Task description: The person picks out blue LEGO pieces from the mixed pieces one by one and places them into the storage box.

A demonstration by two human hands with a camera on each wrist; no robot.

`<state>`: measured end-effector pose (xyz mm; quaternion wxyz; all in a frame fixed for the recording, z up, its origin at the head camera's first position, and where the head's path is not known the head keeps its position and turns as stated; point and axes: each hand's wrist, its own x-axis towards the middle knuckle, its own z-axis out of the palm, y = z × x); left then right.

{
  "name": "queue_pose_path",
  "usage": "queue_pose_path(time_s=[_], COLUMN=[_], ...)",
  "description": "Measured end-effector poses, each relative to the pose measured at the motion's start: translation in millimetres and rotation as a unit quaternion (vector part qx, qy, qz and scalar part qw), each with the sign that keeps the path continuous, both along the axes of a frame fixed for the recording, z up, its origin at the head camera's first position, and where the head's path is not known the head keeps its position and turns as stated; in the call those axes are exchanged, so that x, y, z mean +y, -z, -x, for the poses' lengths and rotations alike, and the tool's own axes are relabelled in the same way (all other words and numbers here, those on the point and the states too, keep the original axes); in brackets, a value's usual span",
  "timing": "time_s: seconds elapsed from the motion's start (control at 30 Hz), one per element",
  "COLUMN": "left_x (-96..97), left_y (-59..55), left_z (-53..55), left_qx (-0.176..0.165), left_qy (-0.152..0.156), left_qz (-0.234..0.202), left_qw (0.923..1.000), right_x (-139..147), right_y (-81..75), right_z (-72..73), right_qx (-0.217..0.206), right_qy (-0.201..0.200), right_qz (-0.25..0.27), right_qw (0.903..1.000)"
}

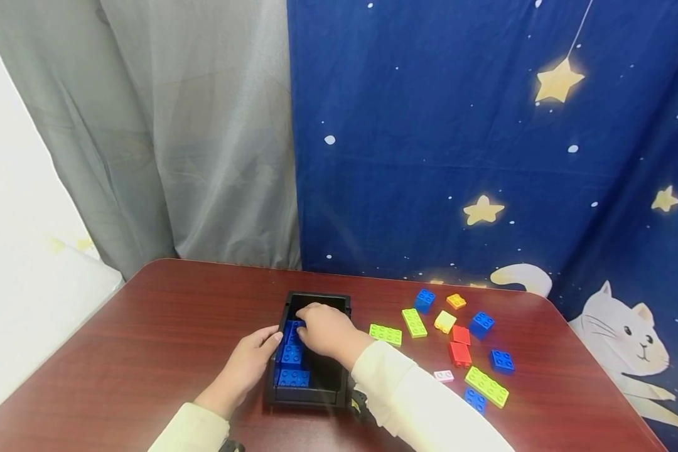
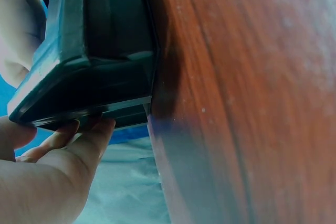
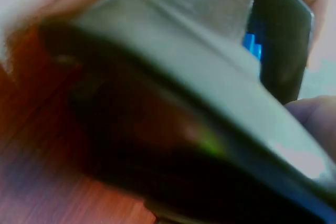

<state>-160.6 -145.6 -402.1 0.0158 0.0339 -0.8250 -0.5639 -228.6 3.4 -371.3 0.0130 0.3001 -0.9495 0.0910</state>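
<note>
A black box stands on the table with several blue bricks lined up along its left side. My left hand grips the box's left wall, thumb over the rim and fingers against the outside; the left wrist view shows the fingertips on that wall. Inside the far half of the box, my right hand has thumb and forefinger at the farthest blue brick, pinching it at its right end. In the right wrist view the box wall hides most of this hand, and a bit of blue brick shows.
Right of the box lie loose bricks: lime ones, blue ones, red ones, a yellow one, an orange one and a pink one. Curtains hang behind the brown table.
</note>
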Motion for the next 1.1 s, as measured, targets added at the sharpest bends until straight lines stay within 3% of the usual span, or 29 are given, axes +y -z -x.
queue_pose_path(time_s=[0.37,0.67,1.1], left_x=[-0.6,-0.3,0.0], left_y=[1.1,1.4,0.4], left_z=[0.1,0.4,-0.4], left_qx=[0.001,-0.002,-0.001], left_qy=[0.003,-0.002,0.000], left_qz=[-0.009,-0.002,0.015], left_qw=[1.0000,1.0000,0.9999], right_x=[15.8,32.3,62.5], right_y=[-9.3,-10.4,-18.1], right_z=[-10.8,-22.0,-48.5], right_qx=[0.060,0.122,0.118], right_qy=[-0.005,-0.034,-0.040], right_qz=[0.025,0.083,0.135], right_qw=[0.9979,0.9885,0.9829])
